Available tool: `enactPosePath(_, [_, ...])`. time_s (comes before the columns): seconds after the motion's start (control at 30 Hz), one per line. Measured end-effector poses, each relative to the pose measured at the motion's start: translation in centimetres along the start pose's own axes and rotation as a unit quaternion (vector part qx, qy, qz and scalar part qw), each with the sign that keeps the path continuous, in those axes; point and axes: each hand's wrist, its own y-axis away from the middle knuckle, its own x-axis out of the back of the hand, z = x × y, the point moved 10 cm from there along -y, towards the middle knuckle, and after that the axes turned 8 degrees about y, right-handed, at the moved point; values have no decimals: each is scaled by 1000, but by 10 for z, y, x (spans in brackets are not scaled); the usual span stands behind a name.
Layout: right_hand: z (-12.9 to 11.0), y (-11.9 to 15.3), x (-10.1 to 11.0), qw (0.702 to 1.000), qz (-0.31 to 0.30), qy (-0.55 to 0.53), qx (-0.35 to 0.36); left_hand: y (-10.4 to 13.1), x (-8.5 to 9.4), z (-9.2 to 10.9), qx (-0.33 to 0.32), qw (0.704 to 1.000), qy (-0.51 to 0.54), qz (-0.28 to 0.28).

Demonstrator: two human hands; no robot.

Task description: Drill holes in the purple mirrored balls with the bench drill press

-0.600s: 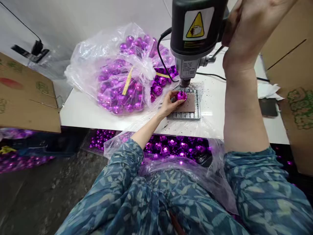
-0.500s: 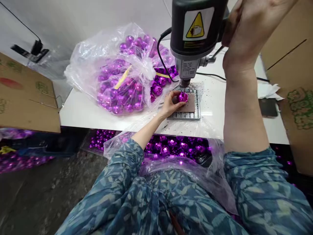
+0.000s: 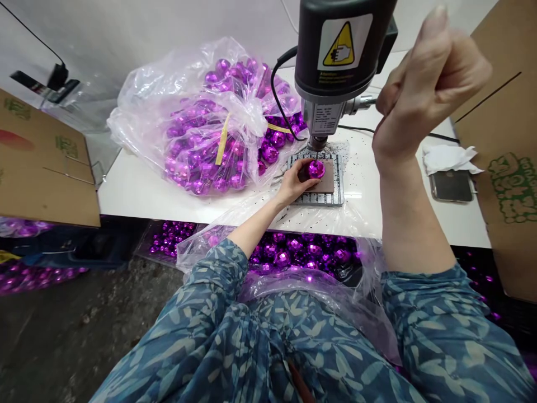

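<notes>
Between the thumb and fingers of my left hand point(image 3: 295, 182) is a shiny purple faceted ball point(image 3: 316, 169). It rests on a brown board point(image 3: 326, 184) over a slotted metal base plate point(image 3: 340, 193), directly under the chuck of a black drill press point(image 3: 339, 67). My right hand point(image 3: 428, 84) is closed beside the machine, at the end of its metal lever point(image 3: 366, 102); the grip itself is hidden by the fingers.
A clear plastic bag point(image 3: 142, 112) of purple balls lies left on the white table point(image 3: 138, 193). More balls point(image 3: 293, 252) sit below the front edge. A phone point(image 3: 452, 186), white tissue point(image 3: 448, 158) and cardboard boxes point(image 3: 512, 140) are at right.
My right hand has come down and nearer, turning the lever with it. My left hand stays around the ball at the base plate. The view has shifted slightly.
</notes>
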Motion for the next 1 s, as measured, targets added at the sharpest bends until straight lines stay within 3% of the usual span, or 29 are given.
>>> enactPosePath(0.27, [12, 27, 17, 1000, 20, 6, 9, 1, 1, 1, 5, 1000, 2, 7])
enactPosePath(0.83, [35, 58, 33, 995, -26, 10, 91, 2, -4, -7, -29, 999, 8, -25])
enactPosePath(0.9, [27, 55, 30, 995, -28, 4, 92, 2, -3, -5, -24, 999, 13, -17])
enactPosePath(1.0, [13, 28, 20, 998, -1, 12, 57, 1, -3, -4, -4, 1000, 29, -3])
